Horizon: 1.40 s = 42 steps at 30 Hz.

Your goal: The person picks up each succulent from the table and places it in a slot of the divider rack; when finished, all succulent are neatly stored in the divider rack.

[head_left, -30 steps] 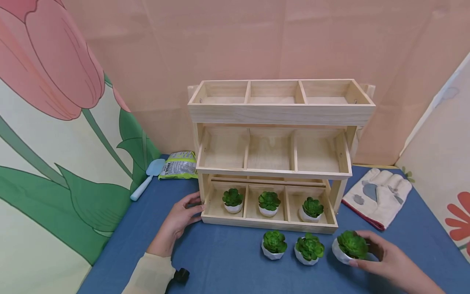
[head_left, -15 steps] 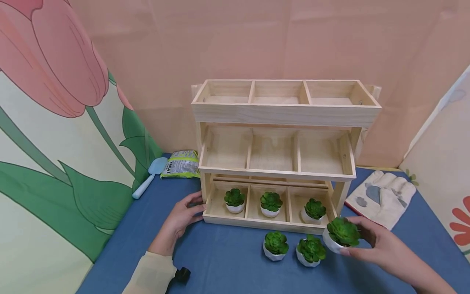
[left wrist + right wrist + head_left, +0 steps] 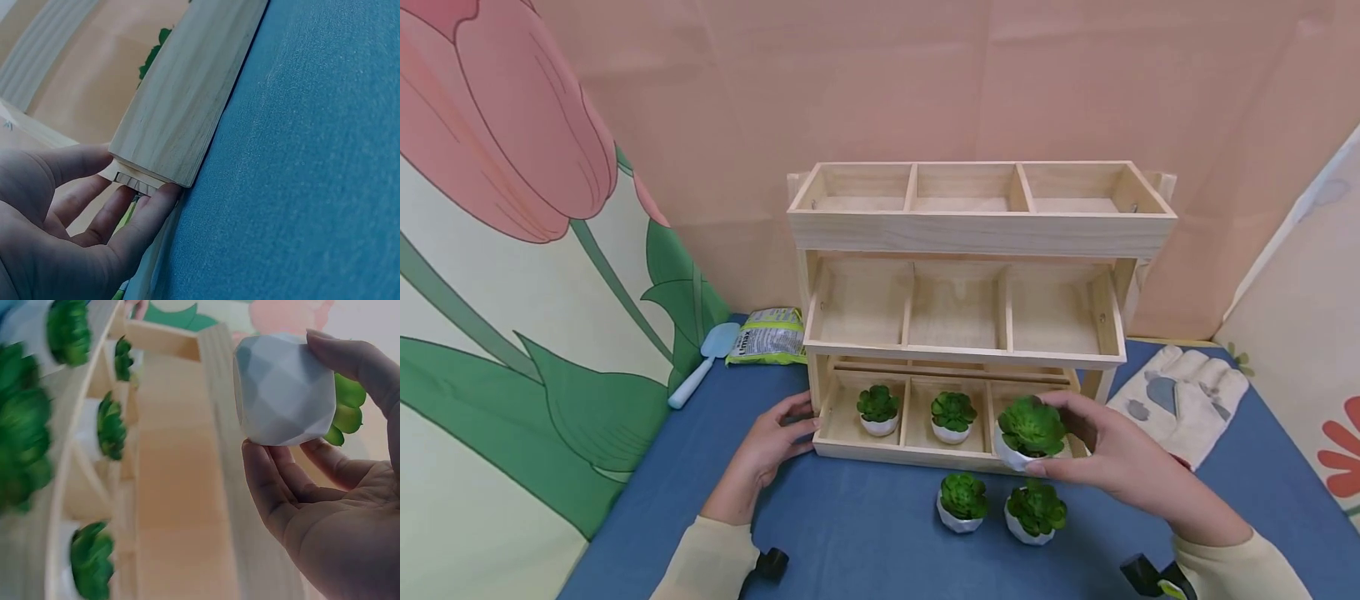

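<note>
And the right hand [image 3: 1093, 437] swings left and farther in with its potted succulent [image 3: 1032, 429], which half a second ago is right of the two on the cloth and now sits in the head view across the right compartment of the bottom tier [image 3: 865, 452]. It's in the air, the white faceted pot pinched between thumb and fingers, green rosette on top!

Over at the near left corner, the left hand [image 3: 775, 437] holds its spot, thumb and fingers gripping the end of the wooden stand [image 3: 982, 232].

Down in that bottom tier, a left succulent [image 3: 878, 404] and a middle succulent [image 3: 953, 412] stand one per compartment. The right succulent [image 3: 92, 559] is masked from the head camera, but the right wrist view picks it up!

Nearer, on the blue cloth [image 3: 850, 533], two more wait side by side: a left-hand pot [image 3: 962, 500] and a right-hand pot [image 3: 1035, 512], just apart. Far left, a pale blue trowel [image 3: 703, 367] lies beside a green-edged bag [image 3: 767, 337]; right of the stand, a pale glove [image 3: 1183, 400] lies flat.
</note>
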Each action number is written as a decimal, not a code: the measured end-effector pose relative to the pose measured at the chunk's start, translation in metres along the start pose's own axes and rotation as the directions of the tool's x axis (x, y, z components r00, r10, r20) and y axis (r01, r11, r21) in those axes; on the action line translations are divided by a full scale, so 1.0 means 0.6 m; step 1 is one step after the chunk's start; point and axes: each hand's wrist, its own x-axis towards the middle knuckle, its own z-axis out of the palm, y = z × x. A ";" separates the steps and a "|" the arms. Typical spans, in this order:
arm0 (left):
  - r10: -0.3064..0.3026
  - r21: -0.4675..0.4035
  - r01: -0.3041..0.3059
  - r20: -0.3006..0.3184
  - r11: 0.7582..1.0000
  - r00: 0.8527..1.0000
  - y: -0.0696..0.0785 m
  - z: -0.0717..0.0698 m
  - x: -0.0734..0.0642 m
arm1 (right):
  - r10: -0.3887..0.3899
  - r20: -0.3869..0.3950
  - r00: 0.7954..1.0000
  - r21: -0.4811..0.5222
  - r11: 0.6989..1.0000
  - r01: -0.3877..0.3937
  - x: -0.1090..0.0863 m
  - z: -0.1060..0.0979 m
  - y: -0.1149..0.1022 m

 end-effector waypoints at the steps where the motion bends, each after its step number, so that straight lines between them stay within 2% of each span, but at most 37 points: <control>1: 0.002 0.000 -0.002 0.003 1.000 1.000 0.000 0.000 -0.001 | -0.011 0.005 1.000 0.002 1.000 0.011 0.006 0.001 -0.009; 13: 0.008 -0.005 -0.008 0.013 1.000 1.000 0.001 0.000 -0.003 | -0.133 0.009 0.991 -0.056 0.989 0.134 0.090 0.005 -0.096; 17: 0.014 0.001 -0.014 0.022 1.000 1.000 0.001 0.001 -0.005 | -0.097 0.003 0.995 -0.076 0.992 0.097 0.130 0.010 -0.116; 23: 0.012 0.009 -0.013 0.015 1.000 1.000 0.002 0.000 -0.005 | -0.018 0.005 1.000 0.001 1.000 0.018 0.194 0.022 -0.136; 28: 0.010 0.009 -0.010 0.010 1.000 1.000 0.001 -0.001 0.000 | -0.046 -0.004 0.999 0.031 0.998 0.046 0.236 0.032 -0.149; 35: 0.011 0.007 -0.012 0.016 1.000 1.000 -0.001 -0.002 -0.001 | -0.100 -0.022 0.995 -0.033 0.995 0.099 0.284 0.047 -0.176; 42: 0.016 0.022 -0.017 0.024 1.000 1.000 0.003 -0.002 -0.004 | -0.168 0.002 0.986 -0.126 0.978 0.167 0.327 0.066 -0.205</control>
